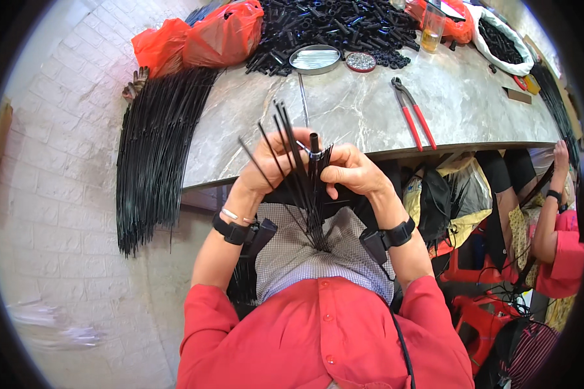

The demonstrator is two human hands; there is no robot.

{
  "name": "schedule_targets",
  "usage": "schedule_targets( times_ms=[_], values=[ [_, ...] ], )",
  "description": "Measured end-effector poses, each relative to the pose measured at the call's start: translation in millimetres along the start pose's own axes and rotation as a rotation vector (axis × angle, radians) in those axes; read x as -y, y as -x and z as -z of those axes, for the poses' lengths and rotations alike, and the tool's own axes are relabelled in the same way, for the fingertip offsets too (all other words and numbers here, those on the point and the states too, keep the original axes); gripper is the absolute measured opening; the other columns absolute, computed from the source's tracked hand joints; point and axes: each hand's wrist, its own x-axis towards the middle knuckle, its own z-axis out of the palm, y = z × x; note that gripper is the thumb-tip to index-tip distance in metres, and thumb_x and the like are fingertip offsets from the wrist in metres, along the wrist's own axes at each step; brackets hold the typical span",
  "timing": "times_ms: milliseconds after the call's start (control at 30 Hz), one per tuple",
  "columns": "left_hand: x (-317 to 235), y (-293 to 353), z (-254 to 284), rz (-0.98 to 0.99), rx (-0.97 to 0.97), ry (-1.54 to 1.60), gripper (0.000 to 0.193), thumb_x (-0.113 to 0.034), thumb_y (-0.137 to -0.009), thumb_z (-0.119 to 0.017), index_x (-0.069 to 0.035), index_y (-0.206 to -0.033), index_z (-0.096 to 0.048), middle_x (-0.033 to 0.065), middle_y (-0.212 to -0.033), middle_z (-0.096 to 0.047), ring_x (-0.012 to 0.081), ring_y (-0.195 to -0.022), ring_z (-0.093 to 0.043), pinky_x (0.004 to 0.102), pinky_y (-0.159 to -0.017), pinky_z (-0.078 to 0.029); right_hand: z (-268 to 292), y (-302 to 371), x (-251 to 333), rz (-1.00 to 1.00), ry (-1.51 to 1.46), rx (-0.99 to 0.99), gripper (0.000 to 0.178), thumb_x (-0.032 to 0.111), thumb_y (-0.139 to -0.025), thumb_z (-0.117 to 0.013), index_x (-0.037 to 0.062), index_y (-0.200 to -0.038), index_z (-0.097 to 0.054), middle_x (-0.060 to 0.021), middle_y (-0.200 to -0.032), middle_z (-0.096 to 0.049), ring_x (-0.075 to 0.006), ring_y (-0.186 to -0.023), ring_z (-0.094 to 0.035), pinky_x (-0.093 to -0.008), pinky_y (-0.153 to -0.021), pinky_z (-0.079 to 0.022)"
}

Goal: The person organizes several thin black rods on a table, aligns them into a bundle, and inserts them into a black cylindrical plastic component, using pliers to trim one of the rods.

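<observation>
Left hand [272, 157] and right hand [353, 171], both pinching black rods [307, 185]; black tube [314, 141] between them, best kept upright.

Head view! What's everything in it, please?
Table: one, grey, ahead
Held rods: several, black, centre
Held tube: one, black, centre
Hanging rods: many, black, table's left end
Tube heap: one, black, table's back
Dishes: two, silvery and red, before the heap
Pliers: one, red-handled, table's right
Cup: one, clear, beyond the pliers
Plastic bags: several, red, table's back
Sack: one, white, back right
Co-worker: at least one, red-clad, far right
Left hand: one, bare, centre
Right hand: one, bare, centre
</observation>
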Motion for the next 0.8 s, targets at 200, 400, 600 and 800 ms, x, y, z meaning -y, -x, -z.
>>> schedule_targets(
  times_ms=[200, 400, 600, 800],
  values=[
    [16, -11, -15, -0.071, -0.118, 0.223, 0.063, -0.023, -0.085, -0.070, 0.000, -0.136, -0.041, 0.0139, -0.122, -0.058, 0.0205, -0.109, -0.059, 0.0323, -0.093, -0.048, 20, 4, -1, 0.048, -0.027, -0.113, 0.027, 0.014, -0.087, -0.066, -0.0024, -0.108, -0.066, -0.0042, -0.086, -0.065, -0.0088, -0.060, -0.058, -0.0205, -0.053, -0.049],
    [2, 9, -23, -0.225, 0.026, -0.083, 0.080, -0.021, -0.079, -0.078, 0.001, -0.141, -0.034, 0.0168, -0.131, -0.053, 0.0249, -0.122, -0.051, 0.0394, -0.102, -0.042, 18, 4, 2, 0.037, -0.030, -0.106, 0.029, 0.014, -0.087, -0.066, -0.0024, -0.111, -0.064, -0.0042, -0.089, -0.065, -0.0082, -0.061, -0.058, -0.0203, -0.053, -0.049],
    [-8, 18, -26, -0.112, -0.226, -0.338, 0.035, -0.008, -0.092, -0.059, 0.004, -0.125, -0.054, 0.0110, -0.115, -0.063, 0.0175, -0.107, -0.060, 0.0314, -0.094, -0.047, 6, 6, 5, 0.034, 0.038, -0.106, 0.027, 0.014, -0.089, -0.064, -0.0016, -0.111, -0.065, -0.0023, -0.087, -0.064, -0.0073, -0.063, -0.057, -0.0202, -0.054, -0.049],
    [-2, 21, -24, -0.205, -0.273, -0.371, 0.025, -0.008, -0.095, -0.055, 0.004, -0.117, -0.060, 0.0099, -0.104, -0.067, 0.0158, -0.095, -0.063, 0.0297, -0.088, -0.050, -14, 9, 8, 0.033, 0.099, -0.163, 0.025, 0.013, -0.089, -0.064, -0.0012, -0.109, -0.065, -0.0011, -0.086, -0.064, -0.0061, -0.063, -0.057, -0.0199, -0.054, -0.049]
  ],
)
